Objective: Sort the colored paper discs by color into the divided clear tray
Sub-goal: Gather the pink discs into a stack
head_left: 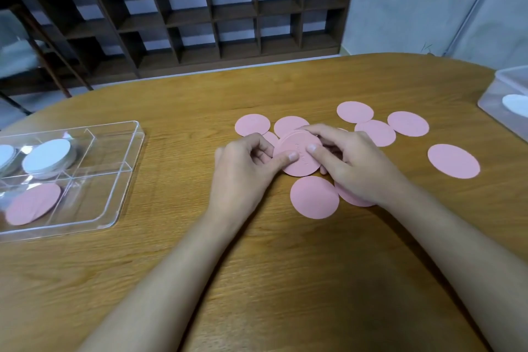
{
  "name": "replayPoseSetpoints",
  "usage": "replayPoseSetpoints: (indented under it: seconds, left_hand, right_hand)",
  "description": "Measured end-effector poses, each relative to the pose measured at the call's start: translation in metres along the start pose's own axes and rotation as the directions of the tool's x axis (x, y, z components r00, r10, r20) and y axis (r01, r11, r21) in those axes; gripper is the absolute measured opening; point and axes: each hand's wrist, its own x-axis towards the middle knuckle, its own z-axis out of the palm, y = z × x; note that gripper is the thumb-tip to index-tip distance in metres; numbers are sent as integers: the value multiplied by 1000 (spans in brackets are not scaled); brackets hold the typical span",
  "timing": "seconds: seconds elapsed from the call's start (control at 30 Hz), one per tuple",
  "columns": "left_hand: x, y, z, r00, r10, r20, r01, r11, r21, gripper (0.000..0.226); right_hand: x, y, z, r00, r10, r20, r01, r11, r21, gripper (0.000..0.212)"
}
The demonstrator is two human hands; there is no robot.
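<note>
The left grip [245,164] and the right grip [354,164] both clasp one small stack of pink discs [297,140]. A thumb from each presses on its top face and the fingers curl under its rim, so the stack sits tilted just above the surface [271,280]. How many discs are in it cannot be told.

Paper discs like these are probably very light, thin and bendy. They look smooth enough to slide over one another, so a loose stack may fan out or shed a disc. The safest hold is likely at opposite edges of the rim, thumb on top and fingers beneath, squeezing only lightly so nothing creases.

More loose pink discs lie flat around the hands. One sits just in front of the wrists [314,197], several overlap beyond the fingers, and one lies well apart to the right [453,161]. Lying flat, each will probably need a fingernail under its edge, or a slide onto a neighbour, to come up.

Well to the left stands the divided clear tray [94,197]. A pink disc [33,203] lies in its near compartment and white discs [47,156] are stacked in a far one. At the right edge is another clear container [508,80].
</note>
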Motion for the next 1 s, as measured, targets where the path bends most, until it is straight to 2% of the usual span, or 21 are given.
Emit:
replayPoseSetpoints:
  seconds: [0.07, 0.2, 0.27, 0.33, 0.4, 0.43, 0.5, 0.7, 0.77, 1.0]
  left_hand:
    - [-1, 1, 0, 1000, 32, 1, -32, 999, 8, 32]
    - [-3, 2, -2, 990, 143, 7, -143, 984, 102, 35]
    - [-5, 4, -3, 961, 231, 152, -244, 967, 73, 33]
    - [-9, 4, -1, 885, 306, 350, -346, 937, 55, 35]
    - [-13, 2, 3, 818, 327, 472, -424, 898, 113, 52]
    - [-13, 0, 4, 808, 328, 489, -443, 886, 137, 58]
    - [-12, -4, 5, 815, 329, 477, -438, 889, 135, 60]
    - [-10, -5, 4, 839, 364, 405, -445, 886, 126, 38]
    - [-11, 1, 2, 845, 384, 372, -454, 883, 121, 37]
    - [-8, 1, 0, 891, 417, 177, -449, 865, 224, 33]
  right_hand:
    - [0, 1, -2, 1000, 3, -10, -2, 1000, 11, 25]
    - [3, 12, -5, 989, 74, -126, -69, 996, 48, 21]
    - [5, 16, -6, 980, 102, -168, -93, 994, 60, 22]
    - [5, 17, -6, 977, 112, -184, -102, 993, 60, 23]
    - [5, 17, -6, 978, 109, -178, -101, 993, 54, 23]
    - [5, 17, -6, 979, 108, -171, -101, 994, 49, 23]
    - [5, 17, -5, 981, 106, -163, -102, 994, 36, 21]
    - [5, 18, -5, 983, 105, -153, -102, 994, 29, 20]
    - [5, 17, -5, 982, 113, -154, -105, 993, 57, 21]
    - [4, 13, -5, 982, 123, -141, -115, 991, 68, 21]
